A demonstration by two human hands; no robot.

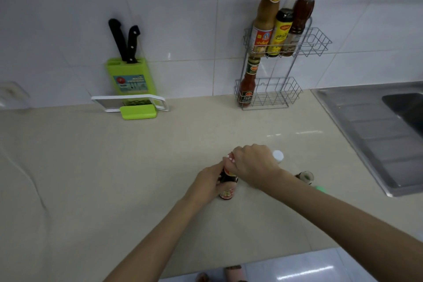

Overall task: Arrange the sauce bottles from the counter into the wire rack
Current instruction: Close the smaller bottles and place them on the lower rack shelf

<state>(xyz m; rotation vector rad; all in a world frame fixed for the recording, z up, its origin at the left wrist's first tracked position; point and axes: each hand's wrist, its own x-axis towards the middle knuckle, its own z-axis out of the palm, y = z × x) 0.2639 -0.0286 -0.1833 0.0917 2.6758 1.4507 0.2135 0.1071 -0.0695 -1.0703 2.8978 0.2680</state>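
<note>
At the far left of the beige counter (114, 167), against the tiled wall, a green knife block (131, 78) holds two black-handled knives (124, 39), with a white cutting board (130, 103) lying at its foot. Toward the middle, the person's left hand (207, 184) is wrapped around the body of a dark sauce bottle (227, 186) standing upright on the counter, while the right hand (250, 165) is closed over its top (the cap is almost wholly hidden under the fingers). Just to the right, partly behind the right wrist, stand a white-capped bottle (278, 156) and a small dark bottle (305, 177), with a bit of green beside them, too hidden to identify. Behind, against the wall, the two-tier wire rack (286, 96) carries three tall bottles (278, 27) at the left of its upper basket and one red sauce bottle (247, 86) in the left corner of the lower basket. At the far right lies a steel sink (377, 135) with its ribbed drainboard.
</note>
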